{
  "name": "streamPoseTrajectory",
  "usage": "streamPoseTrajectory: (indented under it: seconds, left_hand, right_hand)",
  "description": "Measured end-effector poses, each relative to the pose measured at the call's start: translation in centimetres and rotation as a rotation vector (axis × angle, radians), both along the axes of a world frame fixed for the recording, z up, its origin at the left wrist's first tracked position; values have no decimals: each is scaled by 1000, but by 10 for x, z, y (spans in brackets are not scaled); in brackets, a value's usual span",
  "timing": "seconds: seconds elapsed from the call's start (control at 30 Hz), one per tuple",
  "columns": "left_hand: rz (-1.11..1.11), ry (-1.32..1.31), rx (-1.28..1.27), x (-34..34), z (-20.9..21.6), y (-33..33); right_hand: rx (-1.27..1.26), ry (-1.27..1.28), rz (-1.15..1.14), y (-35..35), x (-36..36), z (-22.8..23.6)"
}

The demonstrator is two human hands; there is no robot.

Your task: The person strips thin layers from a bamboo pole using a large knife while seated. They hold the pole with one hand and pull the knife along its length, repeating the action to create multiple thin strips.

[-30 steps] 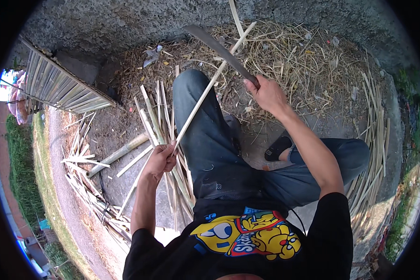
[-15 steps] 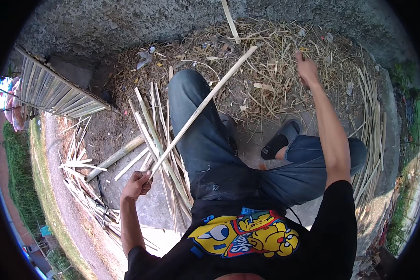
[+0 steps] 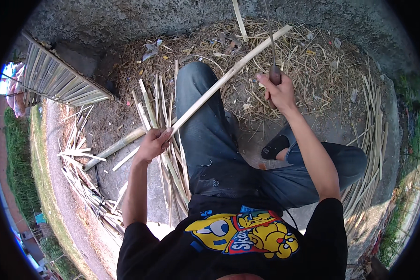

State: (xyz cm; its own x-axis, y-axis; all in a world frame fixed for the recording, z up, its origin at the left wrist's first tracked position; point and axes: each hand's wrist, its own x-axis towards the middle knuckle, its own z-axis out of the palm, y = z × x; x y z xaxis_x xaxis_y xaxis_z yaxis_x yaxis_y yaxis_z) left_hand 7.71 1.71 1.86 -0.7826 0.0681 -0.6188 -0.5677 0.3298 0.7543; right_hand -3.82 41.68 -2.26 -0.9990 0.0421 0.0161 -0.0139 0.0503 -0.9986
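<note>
My left hand (image 3: 155, 143) is closed round the near end of a pale bamboo strip (image 3: 219, 85). The strip slants up to the right across my bent left knee, its far end standing out past the knee. In my right hand (image 3: 281, 93) is a knife (image 3: 275, 74) with a brown handle. Its long thin dark blade points away from me and crosses the strip's far part in the view; whether the two touch I cannot tell. The thumb of my right hand sticks out to the left.
Split bamboo strips (image 3: 170, 172) lie beside my left leg, near a bamboo pole (image 3: 114, 149). More strips are heaped at the left (image 3: 86, 191) and right (image 3: 371, 154). Shavings (image 3: 312, 70) cover the ground before a rough wall (image 3: 172, 18). A bamboo slat panel (image 3: 60, 77) stands at the far left.
My left hand has moved forward and right, pushing the strip's far end away. My right hand has come left and nearer, bringing the knife to the strip, its blade now plainly visible.
</note>
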Motion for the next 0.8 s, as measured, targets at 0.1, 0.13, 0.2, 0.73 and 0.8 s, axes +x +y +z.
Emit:
streamPoseTrajectory:
  seconds: [0.1,0.13,0.2,0.73,0.8]
  left_hand:
    - [-145,328,-293,-16,-4,35]
    - [-170,360,-329,-19,-5,45]
    - [-234,443,-491,-20,1,61]
    - [-193,305,-848,94,17,-25]
    - [-134,350,-710,87,6,-27]
  right_hand:
    - [-101,-2,52,-50,11,-6]
    - [-135,1,47,-64,13,-9]
    - [-222,46,-12,-89,13,-10]
    - [89,-88,-106,-79,-6,5]
    - [422,266,-91,-73,-3,5]
